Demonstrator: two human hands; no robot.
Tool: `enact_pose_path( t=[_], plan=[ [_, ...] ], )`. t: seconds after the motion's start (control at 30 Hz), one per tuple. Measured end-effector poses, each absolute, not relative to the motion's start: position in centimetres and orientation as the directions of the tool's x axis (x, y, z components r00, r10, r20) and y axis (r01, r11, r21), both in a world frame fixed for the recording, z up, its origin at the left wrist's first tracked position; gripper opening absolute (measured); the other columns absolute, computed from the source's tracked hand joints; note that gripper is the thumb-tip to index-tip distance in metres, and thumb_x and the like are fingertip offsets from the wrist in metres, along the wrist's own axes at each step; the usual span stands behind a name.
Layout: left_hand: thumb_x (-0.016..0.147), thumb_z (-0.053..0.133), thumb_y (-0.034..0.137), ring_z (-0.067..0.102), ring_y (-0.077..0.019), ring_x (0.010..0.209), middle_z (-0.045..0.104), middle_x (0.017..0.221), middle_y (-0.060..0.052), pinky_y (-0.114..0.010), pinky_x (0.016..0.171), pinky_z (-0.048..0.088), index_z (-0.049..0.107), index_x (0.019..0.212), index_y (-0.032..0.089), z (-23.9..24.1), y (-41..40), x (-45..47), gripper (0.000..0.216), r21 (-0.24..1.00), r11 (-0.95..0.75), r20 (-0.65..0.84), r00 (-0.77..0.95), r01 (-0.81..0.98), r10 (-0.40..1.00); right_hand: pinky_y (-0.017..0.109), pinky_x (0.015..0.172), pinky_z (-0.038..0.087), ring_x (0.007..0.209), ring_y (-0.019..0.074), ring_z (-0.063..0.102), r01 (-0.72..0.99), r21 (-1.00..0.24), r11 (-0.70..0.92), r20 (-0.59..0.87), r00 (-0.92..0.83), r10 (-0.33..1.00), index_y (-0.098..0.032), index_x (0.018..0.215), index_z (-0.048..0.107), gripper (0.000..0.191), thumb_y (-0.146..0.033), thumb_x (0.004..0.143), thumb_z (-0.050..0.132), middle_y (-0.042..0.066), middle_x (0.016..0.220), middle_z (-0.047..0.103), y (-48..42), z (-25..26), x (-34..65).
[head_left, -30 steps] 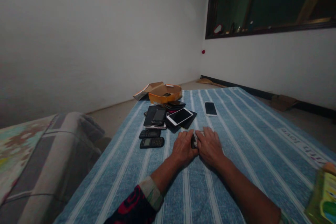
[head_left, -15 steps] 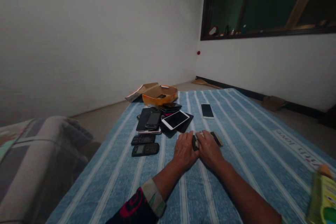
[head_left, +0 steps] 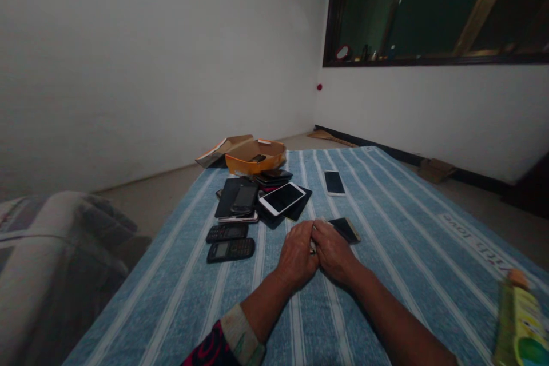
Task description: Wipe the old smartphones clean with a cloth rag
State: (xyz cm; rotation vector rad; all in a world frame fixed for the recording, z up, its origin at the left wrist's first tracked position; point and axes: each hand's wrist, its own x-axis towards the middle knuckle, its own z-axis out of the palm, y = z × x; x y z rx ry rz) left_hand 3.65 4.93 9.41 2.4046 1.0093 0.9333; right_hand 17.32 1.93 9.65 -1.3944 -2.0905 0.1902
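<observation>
My left hand (head_left: 298, 253) and my right hand (head_left: 333, 251) rest side by side on the striped cloth, their fingers curled inward and the thumbs together. Between them they grip a mobile phone (head_left: 313, 247), of which just a small dark and pale sliver shows; the palms and fingers cover the rest. Beside my right hand's fingers lies a gold-edged smartphone (head_left: 346, 230) with a dark screen. To the left of my left hand are two black keypad phones, one nearer (head_left: 230, 250) and one farther (head_left: 227, 232).
Beyond the hands lies a pile with a white smartphone (head_left: 283, 199), a black slider-like phone (head_left: 245, 197) and several dark ones. Another white smartphone (head_left: 334, 183) lies apart. An open orange box (head_left: 255, 166) stands behind. At the right edge is a yellow-green bottle (head_left: 521, 320).
My hands have closed more tightly together, covering most of the phone between them. More of the gold-edged smartphone shows beside my right hand. The view has shifted slightly.
</observation>
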Motion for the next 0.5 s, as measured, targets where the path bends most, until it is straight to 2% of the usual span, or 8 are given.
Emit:
enact_pose_path(
  t=[0.13, 0.33, 0.5],
  plan=[
    [0.076, 0.058, 0.024, 0.059, -0.0305, 0.109, 0.062, 0.115, -0.011, -0.049, 0.098, 0.046, 0.049, 0.12, 0.021, 9.1, 5.1, 3.5, 0.045, 0.551, -0.67, 0.428, 0.521, 0.497, 0.739, 0.038, 0.109, 0.032, 0.116, 0.0225, 0.05, 0.854, -0.374, 0.361, 0.375, -0.217, 0.901, -0.017, 0.12, 0.064, 0.038, -0.009, 0.091, 0.04, 0.012, 0.123, 0.06, 1.9, 9.7, 17.9],
    [0.071, 0.065, 0.02, 0.057, -0.0323, 0.115, 0.062, 0.12, -0.013, -0.052, 0.1, 0.045, 0.047, 0.124, 0.019, 9.4, 5.2, 3.3, 0.056, 0.562, -0.628, 0.355, 0.528, 0.539, 0.771, 0.037, 0.108, 0.031, 0.115, 0.0244, 0.05, 0.96, -0.262, 0.102, 0.337, -0.008, 0.941, -0.016, 0.116, 0.068, 0.036, -0.009, 0.09, 0.043, 0.013, 0.118, 0.062, 2.5, 9.2, 20.7],
    [0.072, 0.066, 0.02, 0.056, -0.0332, 0.116, 0.061, 0.12, -0.013, -0.052, 0.098, 0.046, 0.047, 0.124, 0.019, 9.8, 5.0, 3.4, 0.055, 0.552, -0.619, 0.346, 0.522, 0.558, 0.779, 0.032, 0.092, 0.039, 0.101, 0.0233, 0.053, 0.974, -0.219, -0.063, 0.353, 0.14, 0.925, -0.014, 0.114, 0.068, 0.034, -0.01, 0.092, 0.042, 0.013, 0.108, 0.061, 2.6, 8.9, 21.9]
  ],
)
